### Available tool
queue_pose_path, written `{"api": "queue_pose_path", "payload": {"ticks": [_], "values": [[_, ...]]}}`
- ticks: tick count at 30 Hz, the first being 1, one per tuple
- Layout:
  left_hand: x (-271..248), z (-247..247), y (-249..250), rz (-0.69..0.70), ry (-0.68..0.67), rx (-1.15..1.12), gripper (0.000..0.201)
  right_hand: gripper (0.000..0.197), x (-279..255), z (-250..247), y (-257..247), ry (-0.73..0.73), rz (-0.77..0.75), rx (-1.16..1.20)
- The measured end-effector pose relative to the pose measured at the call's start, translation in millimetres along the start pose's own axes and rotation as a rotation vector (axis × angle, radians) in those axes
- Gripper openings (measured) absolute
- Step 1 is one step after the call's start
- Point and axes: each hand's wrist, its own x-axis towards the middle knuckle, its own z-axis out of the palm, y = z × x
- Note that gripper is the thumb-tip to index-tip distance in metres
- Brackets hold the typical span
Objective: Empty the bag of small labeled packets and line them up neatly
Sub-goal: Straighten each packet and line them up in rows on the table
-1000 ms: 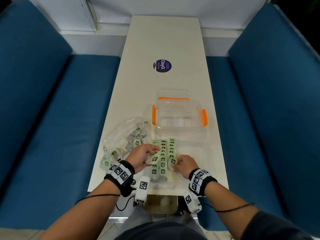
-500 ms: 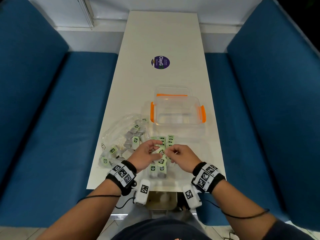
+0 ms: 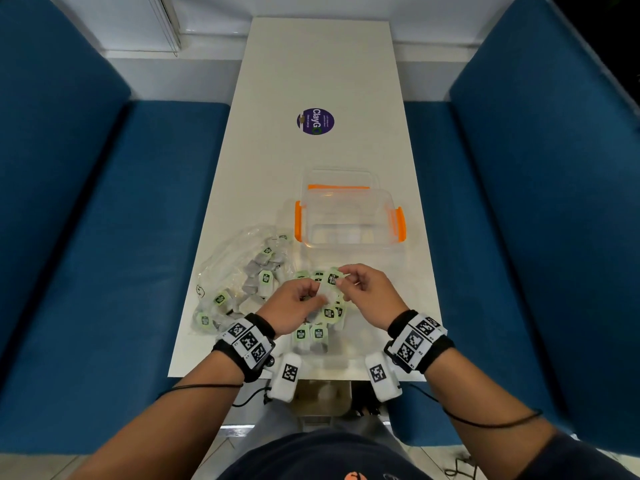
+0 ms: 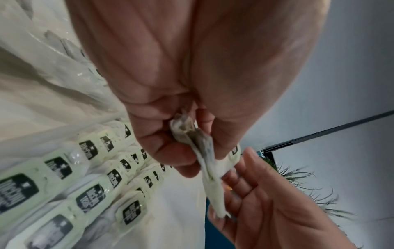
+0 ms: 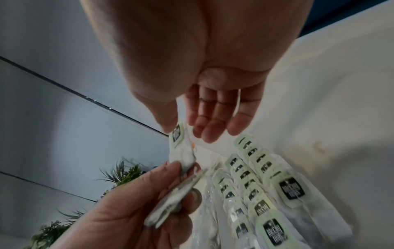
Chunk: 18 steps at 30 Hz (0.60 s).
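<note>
A long white surface point(image 3: 322, 74) runs between two blue padded benches point(image 3: 104, 237) — one on each side. A pale wall point(image 3: 311, 5) stands at the far end; green plants point(image 5: 125, 171) show beyond.

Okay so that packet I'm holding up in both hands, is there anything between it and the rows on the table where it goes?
Nothing visible blocks it. The packet is pinched between the left hand and right hand, raised directly above the rows of packets. The clear container sits farther back and the plastic bag lies off to the left.
</note>
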Motion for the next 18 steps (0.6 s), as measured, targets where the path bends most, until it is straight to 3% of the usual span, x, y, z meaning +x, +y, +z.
{"api": "queue_pose_path", "payload": {"ticks": [1,4,8,12,18], "values": [[0,1,1,0.007,-0.002,-0.004,0.012,0.003,-2,0,1,-0.023,0.010,-0.022],[1,4,1,0.002,-0.010,-0.046,0.013,0.018,-6,0,5,-0.090,0.031,-0.090],[1,6,2,-0.029,0.017,-0.169,0.005,0.008,-7,-1,8,-0.007,0.067,-0.033],[4,7,3,-0.053,0.051,-0.239,0.008,0.010,-14,-4,5,0.107,-0.011,-0.118],[6,6,10,0.014,0.046,-0.185,0.007,0.013,-17,1,-3,0.070,-0.161,-0.238]]}}
